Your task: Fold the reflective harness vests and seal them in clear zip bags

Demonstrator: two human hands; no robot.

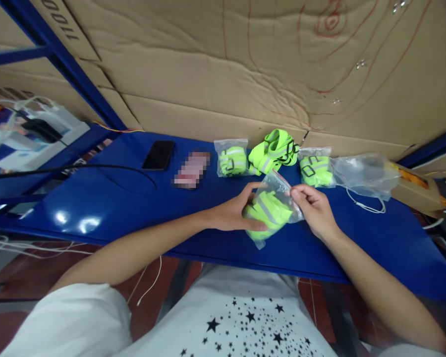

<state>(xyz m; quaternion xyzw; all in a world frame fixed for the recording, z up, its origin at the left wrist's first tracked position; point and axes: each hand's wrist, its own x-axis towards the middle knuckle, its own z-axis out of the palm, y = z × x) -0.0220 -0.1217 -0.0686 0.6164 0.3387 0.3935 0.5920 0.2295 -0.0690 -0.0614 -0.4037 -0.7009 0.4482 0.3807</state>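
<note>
A clear zip bag (278, 182) with a folded neon-yellow reflective strap (269, 210) inside is between my hands, above the front part of the blue table. My left hand (238, 210) is wrapped round the bag's left side, thumb across its front. At the upper right edge, by the seal, my right hand (314, 206) pinches the plastic between thumb and fingers. Just behind lies a loose bundle of neon-yellow reflective straps (275, 151) with black buckles. Similar straps sit in a bag on the left (232, 159) and a bag on the right (315, 168).
On the blue table (107, 198) lie a black phone (158, 155) and a blurred pinkish object (193, 170). To the right are a crumpled clear bag (367, 173), a white cable (367, 206) and a cardboard box (419, 188). A cardboard wall (208, 89) stands behind; power strips (44, 139) are at left.
</note>
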